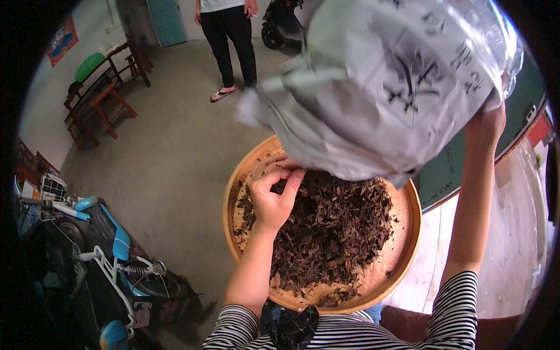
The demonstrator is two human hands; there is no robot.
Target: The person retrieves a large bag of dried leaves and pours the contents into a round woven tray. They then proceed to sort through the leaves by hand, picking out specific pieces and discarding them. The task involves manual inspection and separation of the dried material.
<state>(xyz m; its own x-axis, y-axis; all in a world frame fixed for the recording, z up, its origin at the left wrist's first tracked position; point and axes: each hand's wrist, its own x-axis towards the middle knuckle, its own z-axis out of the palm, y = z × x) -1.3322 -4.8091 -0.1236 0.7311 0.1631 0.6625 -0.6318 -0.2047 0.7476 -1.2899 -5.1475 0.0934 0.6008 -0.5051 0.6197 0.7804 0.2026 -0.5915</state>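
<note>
A large grey plastic bag (367, 100) with a clear liner and dark printed writing hangs over the far side of a round woven bamboo tray (400, 258). My right hand (488, 120) grips the bag's right side, with the fingers partly hidden behind the plastic. Dried dark brown leaves (337, 232), perhaps tea, lie heaped in the tray. My left hand (278, 188) is at the bag's lower left edge over the leaves, thumb and index fingertip together at the plastic. The bag is blurred there, and part of the heap is hidden beneath it.
A person (227, 35) in black trousers and flip-flops stands beyond the tray. A blue and white electric bike (118, 245) is at the lower left, wooden benches (111, 103) at the upper left, a black scooter (282, 26) at the back. A green-topped table (450, 170) stands at the right.
</note>
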